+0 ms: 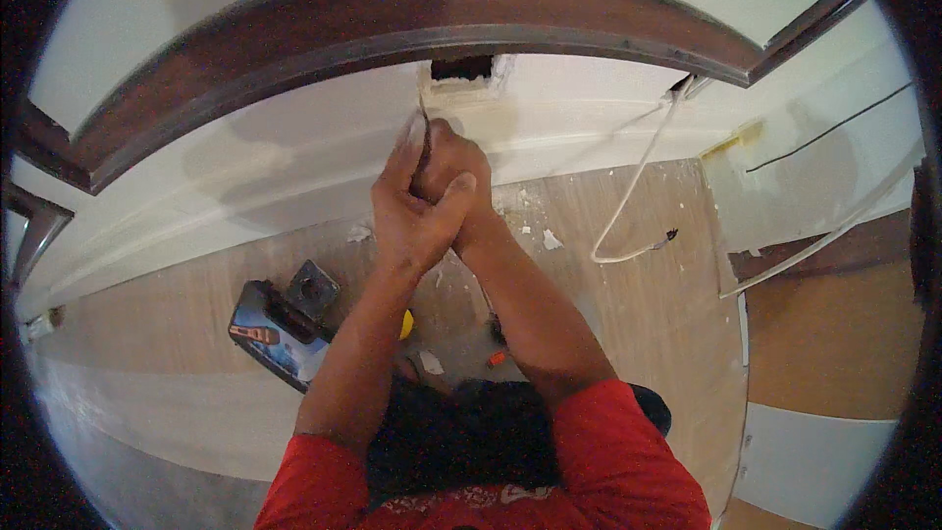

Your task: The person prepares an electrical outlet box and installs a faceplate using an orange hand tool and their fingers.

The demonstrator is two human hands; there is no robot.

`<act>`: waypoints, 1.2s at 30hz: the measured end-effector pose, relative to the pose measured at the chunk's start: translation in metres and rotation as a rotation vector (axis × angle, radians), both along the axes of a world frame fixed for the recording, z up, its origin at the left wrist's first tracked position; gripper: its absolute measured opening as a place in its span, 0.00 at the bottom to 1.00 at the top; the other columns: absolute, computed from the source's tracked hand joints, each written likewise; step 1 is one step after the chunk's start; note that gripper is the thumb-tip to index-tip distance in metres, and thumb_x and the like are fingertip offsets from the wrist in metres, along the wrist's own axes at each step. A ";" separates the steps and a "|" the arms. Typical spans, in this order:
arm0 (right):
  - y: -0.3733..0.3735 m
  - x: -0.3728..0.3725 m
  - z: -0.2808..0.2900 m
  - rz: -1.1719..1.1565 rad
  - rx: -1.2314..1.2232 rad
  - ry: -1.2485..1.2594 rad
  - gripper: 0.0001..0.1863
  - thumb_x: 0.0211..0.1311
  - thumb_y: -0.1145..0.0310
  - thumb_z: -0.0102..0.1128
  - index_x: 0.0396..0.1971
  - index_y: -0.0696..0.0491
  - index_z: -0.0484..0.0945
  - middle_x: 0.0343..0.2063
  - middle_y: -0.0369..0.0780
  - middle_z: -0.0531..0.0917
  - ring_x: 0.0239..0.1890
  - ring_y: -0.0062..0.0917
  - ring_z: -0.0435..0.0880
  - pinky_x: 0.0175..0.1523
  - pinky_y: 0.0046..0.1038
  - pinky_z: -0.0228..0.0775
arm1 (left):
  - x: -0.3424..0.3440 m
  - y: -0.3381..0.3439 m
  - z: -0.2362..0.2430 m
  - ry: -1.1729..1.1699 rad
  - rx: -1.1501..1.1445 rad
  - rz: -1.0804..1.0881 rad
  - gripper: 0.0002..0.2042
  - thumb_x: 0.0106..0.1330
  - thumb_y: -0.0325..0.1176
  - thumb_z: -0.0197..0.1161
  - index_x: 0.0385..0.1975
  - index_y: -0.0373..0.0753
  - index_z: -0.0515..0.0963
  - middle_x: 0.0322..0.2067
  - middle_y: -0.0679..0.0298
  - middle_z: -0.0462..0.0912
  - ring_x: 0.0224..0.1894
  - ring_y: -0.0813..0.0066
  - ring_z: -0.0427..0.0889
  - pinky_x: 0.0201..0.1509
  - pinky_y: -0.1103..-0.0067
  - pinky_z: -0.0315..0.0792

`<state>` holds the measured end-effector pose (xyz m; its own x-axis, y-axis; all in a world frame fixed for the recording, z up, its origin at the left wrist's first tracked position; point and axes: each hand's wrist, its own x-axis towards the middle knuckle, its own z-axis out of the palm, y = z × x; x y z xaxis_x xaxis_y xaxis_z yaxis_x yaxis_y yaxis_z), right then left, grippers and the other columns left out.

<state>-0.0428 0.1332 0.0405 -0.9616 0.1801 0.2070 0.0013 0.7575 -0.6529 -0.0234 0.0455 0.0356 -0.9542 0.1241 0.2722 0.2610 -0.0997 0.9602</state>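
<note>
Bringing our two hands together in the head view, we have them near the middle, just below twelve o'clock, pressed against each other. Our right hand (pixel 453 155) is curled into a fist around a thin tool (pixel 425 110), whose narrow end pokes out at twelve o'clock. Our left hand (pixel 404 204) is partly curled beside it, fingers lying along the tool's left side and thumb crossing over the right hand near the wrist; we cannot tell how firmly these fingers hold the tool, as the grip is mostly hidden.

Taking the hands as our clock's centre, we see a dark rectangular opening (pixel 461 69) in the white wall (pixel 579 88) between twelve and one, its edges rough and cream-coloured. The tool's tip is near the opening's lower left corner; we cannot tell whether it touches the wall. Brown trim (pixel 442 12) runs across at twelve, above the opening. Between three and four, a white cable (pixel 640 177) hangs onto the wood-look floor (pixel 648 285). Between seven and eight, we have a blue-and-black case (pixel 278 336) beside a dark square piece (pixel 314 287) with a round hole.
</note>
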 end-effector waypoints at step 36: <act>0.032 0.019 0.020 -0.073 0.082 -0.029 0.12 0.70 0.65 0.51 0.39 0.58 0.79 0.30 0.55 0.84 0.36 0.53 0.83 0.42 0.48 0.74 | -0.002 -0.015 -0.009 -0.336 0.290 0.110 0.29 0.70 0.47 0.61 0.62 0.31 0.71 0.51 0.56 0.80 0.49 0.68 0.78 0.45 0.72 0.81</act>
